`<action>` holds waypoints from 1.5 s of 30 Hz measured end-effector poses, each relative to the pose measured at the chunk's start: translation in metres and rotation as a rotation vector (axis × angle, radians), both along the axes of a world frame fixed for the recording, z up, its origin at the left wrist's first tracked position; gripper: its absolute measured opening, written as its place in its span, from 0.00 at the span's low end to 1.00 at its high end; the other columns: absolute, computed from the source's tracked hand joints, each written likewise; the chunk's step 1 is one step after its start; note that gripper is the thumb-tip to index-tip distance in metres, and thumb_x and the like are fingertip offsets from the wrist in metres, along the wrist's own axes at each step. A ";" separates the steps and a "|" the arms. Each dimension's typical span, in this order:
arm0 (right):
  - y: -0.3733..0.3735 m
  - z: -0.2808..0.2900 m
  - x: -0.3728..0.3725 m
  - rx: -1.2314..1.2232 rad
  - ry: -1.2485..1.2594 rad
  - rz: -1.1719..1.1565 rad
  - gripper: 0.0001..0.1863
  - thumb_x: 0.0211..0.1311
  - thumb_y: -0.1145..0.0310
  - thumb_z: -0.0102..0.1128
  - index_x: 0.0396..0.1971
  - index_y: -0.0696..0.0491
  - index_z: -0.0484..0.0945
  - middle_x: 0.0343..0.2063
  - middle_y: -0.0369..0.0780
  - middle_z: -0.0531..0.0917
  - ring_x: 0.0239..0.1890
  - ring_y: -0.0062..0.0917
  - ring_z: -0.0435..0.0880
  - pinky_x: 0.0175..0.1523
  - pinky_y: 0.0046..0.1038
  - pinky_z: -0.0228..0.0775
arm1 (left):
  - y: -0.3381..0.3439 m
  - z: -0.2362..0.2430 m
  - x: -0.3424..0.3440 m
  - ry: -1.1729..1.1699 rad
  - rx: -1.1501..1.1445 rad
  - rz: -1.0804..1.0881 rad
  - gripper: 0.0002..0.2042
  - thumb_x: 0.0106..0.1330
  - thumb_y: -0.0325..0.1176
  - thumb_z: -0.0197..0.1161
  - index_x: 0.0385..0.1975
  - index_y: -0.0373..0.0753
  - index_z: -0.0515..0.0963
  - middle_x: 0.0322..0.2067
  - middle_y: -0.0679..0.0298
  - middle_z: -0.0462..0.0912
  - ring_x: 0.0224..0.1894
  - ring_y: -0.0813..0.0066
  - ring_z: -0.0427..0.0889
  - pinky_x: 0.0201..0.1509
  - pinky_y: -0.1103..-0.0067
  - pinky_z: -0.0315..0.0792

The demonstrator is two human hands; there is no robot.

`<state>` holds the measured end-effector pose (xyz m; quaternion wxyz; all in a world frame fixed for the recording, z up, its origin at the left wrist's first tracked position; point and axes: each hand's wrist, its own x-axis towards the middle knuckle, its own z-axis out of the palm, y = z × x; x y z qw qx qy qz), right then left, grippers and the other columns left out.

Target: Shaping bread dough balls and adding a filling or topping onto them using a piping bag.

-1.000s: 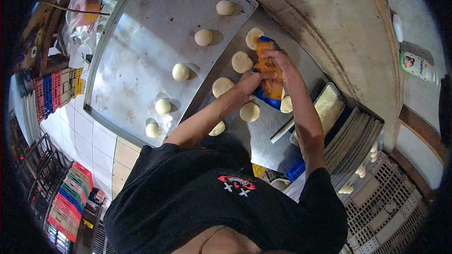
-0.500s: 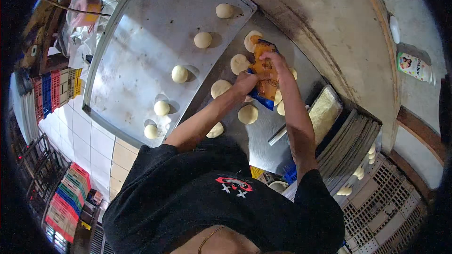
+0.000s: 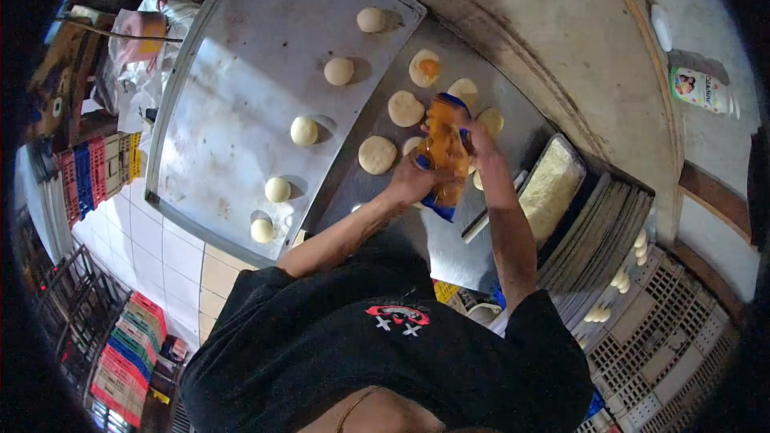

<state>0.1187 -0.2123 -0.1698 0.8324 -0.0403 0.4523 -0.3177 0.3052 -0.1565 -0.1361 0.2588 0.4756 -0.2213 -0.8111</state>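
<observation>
The big steel baking tray (image 3: 233, 112) takes up most of the bench and serves as the marker for everything else. Five round dough balls (image 3: 304, 130) sit on it in a slanting line, spaced well apart, probably so they have room to swell. Off the tray's right edge lies the bare steel worktop (image 3: 457, 248), and on it a cluster of flattened dough discs (image 3: 377, 155), pressed out to take filling; the one farthest up, the filled disc (image 3: 425, 67), already carries an orange dab in its middle.

Farther right of the tray, beyond the discs, a stack of empty trays (image 3: 593, 232) carries a shallow pan of pale crumbs (image 3: 549, 184), kept within easy reach of the person's right side. A white scraper-like tool (image 3: 489, 216) lies between that stack and the discs.

Just right of the tray's lower half, over the discs, both hands clasp an orange filling bag (image 3: 443, 152) with blue ends. The left hand (image 3: 409, 180) is closed around its lower part, the right hand (image 3: 473, 135) wrapped over its upper end, as if squeezing from behind while steering the tip. The bag hangs above the discs, not resting on the worktop as far as I can tell.
</observation>
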 end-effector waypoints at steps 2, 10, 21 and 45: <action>0.014 0.019 0.004 -0.021 -0.080 -0.100 0.22 0.61 0.61 0.64 0.51 0.56 0.75 0.42 0.41 0.84 0.42 0.32 0.85 0.52 0.40 0.79 | 0.003 0.008 0.004 -0.049 -0.238 -0.176 0.29 0.53 0.33 0.75 0.54 0.36 0.71 0.48 0.61 0.81 0.50 0.70 0.80 0.57 0.73 0.73; 0.009 -0.020 -0.039 -0.039 0.508 -0.170 0.18 0.60 0.58 0.68 0.43 0.55 0.79 0.35 0.37 0.83 0.33 0.25 0.84 0.38 0.30 0.78 | -0.014 -0.016 -0.050 0.178 0.035 -0.120 0.30 0.54 0.32 0.74 0.56 0.35 0.69 0.47 0.60 0.80 0.50 0.69 0.80 0.58 0.73 0.72; -0.005 -0.041 -0.032 0.040 0.429 -0.167 0.19 0.63 0.51 0.64 0.41 0.53 0.82 0.31 0.34 0.84 0.30 0.23 0.83 0.38 0.26 0.77 | -0.027 -0.037 -0.051 0.012 0.037 -0.166 0.29 0.52 0.35 0.76 0.54 0.35 0.72 0.46 0.60 0.82 0.47 0.70 0.82 0.55 0.72 0.75; 0.068 0.010 -0.062 -0.079 0.224 -0.348 0.15 0.62 0.73 0.61 0.48 0.63 0.76 0.40 0.43 0.83 0.44 0.32 0.83 0.54 0.35 0.76 | 0.015 -0.015 -0.061 0.081 -0.219 -0.272 0.31 0.50 0.36 0.76 0.53 0.34 0.71 0.46 0.60 0.82 0.48 0.69 0.80 0.56 0.73 0.72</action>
